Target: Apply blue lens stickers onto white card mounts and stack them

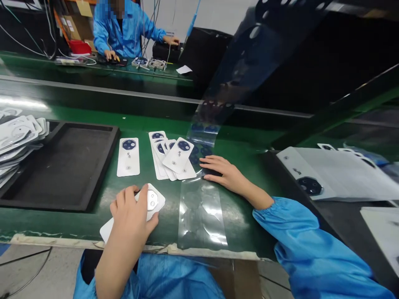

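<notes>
My left hand [132, 211] grips 1 white card [154, 200] at the near edge of the worktop [249, 158], thumb beside its lens ring, likely to steady it. My right hand [222, 172] lies flat and unclenched, apparently pinning the clear film strip [202, 211] beside the fanned card stack [173, 158].

Tray [62, 166] left of single card [128, 157], card stack [173, 160] right.

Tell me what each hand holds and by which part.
The left hand holds a white card across its middle, both ends showing. The right hand lies flat on the clear film strip, grasping nothing.
</notes>
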Motion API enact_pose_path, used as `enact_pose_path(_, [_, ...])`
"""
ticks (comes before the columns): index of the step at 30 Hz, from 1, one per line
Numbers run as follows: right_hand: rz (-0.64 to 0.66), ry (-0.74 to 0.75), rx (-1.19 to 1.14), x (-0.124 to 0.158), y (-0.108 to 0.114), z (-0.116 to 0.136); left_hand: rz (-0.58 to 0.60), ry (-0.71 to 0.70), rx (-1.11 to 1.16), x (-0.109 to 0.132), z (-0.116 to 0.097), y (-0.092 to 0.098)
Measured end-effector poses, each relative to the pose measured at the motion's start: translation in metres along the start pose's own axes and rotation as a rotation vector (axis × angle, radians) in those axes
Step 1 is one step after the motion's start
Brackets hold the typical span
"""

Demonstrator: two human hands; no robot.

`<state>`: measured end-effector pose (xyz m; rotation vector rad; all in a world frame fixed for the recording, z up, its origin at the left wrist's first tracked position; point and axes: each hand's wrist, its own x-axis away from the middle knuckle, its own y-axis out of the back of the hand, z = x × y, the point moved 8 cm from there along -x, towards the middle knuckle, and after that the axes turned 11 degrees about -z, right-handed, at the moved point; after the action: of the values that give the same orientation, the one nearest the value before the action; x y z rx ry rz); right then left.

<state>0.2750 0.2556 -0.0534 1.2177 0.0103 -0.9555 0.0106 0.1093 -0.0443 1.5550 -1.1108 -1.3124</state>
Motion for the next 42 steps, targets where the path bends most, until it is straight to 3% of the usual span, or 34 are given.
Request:
enact_pose_path(3, [-0.133,0.129,0.158,0.001,0.006,0.011,-0.084,-0.107,0.097,-0.003,-0.027,0.006])
enact_pose_path(10, [-0.063,0.191,0.114,-0.006,0.002,0.034,-0.055,-0.262,0.360,0.002,-0.093,0.005])
enact_pose_path(12, [-0.007,0.098,0.054,-0.007,0.003,0.034,-0.058,-0.298,0.381,0.005,-0.108,0.002])
enact_pose_path(16, [0.194,-0.274,-0.147,-0.003,0.013,0.019,-0.025,-0.299,0.355,0.007,-0.122,-0.016])
enact_pose_path(18, [0.204,-0.475,-0.362,-0.001,0.023,0.013,-0.001,-0.269,0.371,0.006,-0.123,-0.023])
enact_pose_path(20, [0.075,-0.613,-0.653,-0.006,0.032,0.015,0.012,-0.207,0.456,0.003,-0.120,-0.024])
enact_pose_path(23, [-0.073,-0.658,-1.030,-0.018,0.027,0.040,0.025,0.054,0.844,-0.006,-0.104,-0.018])
enact_pose_path(27, [0.135,-0.679,-1.330,-0.023,-0.016,0.099,0.092,0.523,1.615,-0.013,-0.082,-0.021])
enact_pose_path(29, [0.187,-0.652,-1.267,-0.020,-0.031,0.116,0.131,0.661,1.779,-0.014,-0.075,-0.025])
enact_pose_path(32, [-0.003,-0.483,-0.660,-0.020,-0.020,0.113,0.074,0.715,1.647,-0.013,-0.057,-0.022])
enact_pose_path(34, [-0.129,-0.335,-0.322,-0.024,-0.003,0.119,0.056,0.640,1.454,-0.012,-0.048,-0.013])
enact_pose_path(38, [-0.006,-0.229,-0.403,-0.036,0.002,0.139,0.151,0.442,1.195,-0.010,-0.052,0.000])
enact_pose_path(42, [0.143,-0.176,-0.431,-0.054,0.005,0.155,0.162,0.368,1.071,-0.010,-0.045,0.010])
